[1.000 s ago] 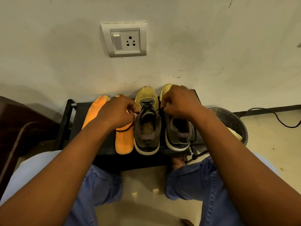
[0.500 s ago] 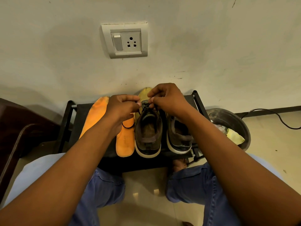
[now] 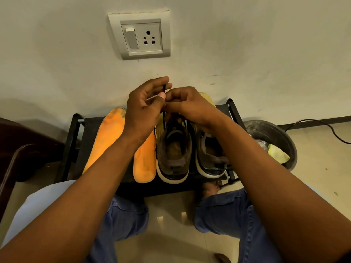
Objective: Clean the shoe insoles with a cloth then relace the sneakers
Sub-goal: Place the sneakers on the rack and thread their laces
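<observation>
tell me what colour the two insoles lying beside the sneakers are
Orange, with some dark smudging at the toe end of the far insole; the head view, the only one, shows it.

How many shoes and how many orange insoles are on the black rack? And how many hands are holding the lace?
Sneakers: 2, the left sneaker and the right sneaker
Orange insoles: 2, the far insole and the near insole
Hands on the black lace: 2, the left hand and the right hand
Total: 6
</observation>
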Demonstrator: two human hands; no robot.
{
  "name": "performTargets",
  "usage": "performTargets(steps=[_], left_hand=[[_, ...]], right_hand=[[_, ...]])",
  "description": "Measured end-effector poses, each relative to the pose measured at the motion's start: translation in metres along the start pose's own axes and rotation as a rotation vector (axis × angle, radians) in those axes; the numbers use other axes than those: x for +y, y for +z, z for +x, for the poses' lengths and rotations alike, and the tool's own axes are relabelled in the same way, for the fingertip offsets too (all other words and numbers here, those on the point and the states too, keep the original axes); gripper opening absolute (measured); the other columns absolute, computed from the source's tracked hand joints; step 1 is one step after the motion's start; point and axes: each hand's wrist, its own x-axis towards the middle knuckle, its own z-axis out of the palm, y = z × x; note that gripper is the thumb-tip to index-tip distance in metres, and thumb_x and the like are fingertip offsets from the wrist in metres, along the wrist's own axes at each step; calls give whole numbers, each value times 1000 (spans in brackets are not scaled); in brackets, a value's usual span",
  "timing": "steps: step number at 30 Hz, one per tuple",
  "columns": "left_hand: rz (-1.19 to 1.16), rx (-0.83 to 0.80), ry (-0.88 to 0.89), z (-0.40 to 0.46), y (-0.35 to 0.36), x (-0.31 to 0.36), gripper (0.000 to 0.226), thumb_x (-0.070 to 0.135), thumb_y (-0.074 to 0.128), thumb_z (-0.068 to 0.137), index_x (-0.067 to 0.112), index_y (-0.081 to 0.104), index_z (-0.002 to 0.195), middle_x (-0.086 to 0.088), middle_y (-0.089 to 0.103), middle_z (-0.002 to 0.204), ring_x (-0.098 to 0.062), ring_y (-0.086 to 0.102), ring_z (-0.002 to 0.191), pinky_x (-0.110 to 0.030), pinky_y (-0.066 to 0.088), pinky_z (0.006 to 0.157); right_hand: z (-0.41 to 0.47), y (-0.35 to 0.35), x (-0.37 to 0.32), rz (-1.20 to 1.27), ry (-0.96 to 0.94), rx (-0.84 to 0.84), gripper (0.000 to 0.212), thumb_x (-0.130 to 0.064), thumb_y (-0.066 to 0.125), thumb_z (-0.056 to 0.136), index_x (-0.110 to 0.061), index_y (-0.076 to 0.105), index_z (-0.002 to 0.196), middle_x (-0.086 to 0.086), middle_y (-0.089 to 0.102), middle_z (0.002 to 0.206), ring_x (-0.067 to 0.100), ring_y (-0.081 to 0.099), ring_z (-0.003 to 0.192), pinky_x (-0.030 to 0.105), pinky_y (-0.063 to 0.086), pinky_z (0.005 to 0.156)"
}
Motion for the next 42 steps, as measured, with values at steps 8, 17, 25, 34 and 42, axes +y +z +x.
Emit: performTargets(steps=[8, 17, 25, 34, 42], left_hand=[[42, -26, 119, 1, 3, -1, 39, 1, 53, 98, 10, 63, 135, -1, 66, 133, -11, 58, 129, -37, 53, 103], [-35, -143, 18, 9, 3, -20, 39, 12, 46, 103, 6, 56, 140, -6, 63, 134, -15, 60, 125, -33, 55, 97], [360, -49, 94, 9, 0, -26, 29, 47, 61, 95, 27, 71, 114, 10, 70, 90, -6, 66, 84, -20, 51, 69], [559, -96, 89, 14, -14, -33, 18, 43, 78, 82, 34, 77, 98, 18, 73, 85, 2, 68, 85, -11, 41, 64], [444, -163, 46, 16, -17, -31, 4, 30, 79, 83, 28, 80, 86, 15, 74, 81, 1, 68, 75, -14, 43, 63]], right_hand=[[3, -10, 0, 86, -87, 74, 13, -6, 64, 93, 4, 70, 100, 22, 71, 88, 23, 68, 78, 38, 51, 67], [4, -11, 2, 75, -73, 69, 19, -9, 59, 99, 9, 64, 106, 27, 70, 94, 23, 71, 77, 35, 50, 65], [9, -18, 14, 175, -35, 64, 17, -7, 62, 97, 4, 68, 108, 22, 72, 96, 32, 68, 77, 38, 55, 62], [18, -16, 20, 198, 41, 181, 19, 3, 69, 89, 11, 64, 105, 22, 72, 86, 25, 68, 61, 37, 59, 57], [18, -14, 18, 140, 92, 202, 12, 4, 70, 87, 10, 66, 97, 24, 69, 77, 25, 66, 59, 38, 59, 58]])
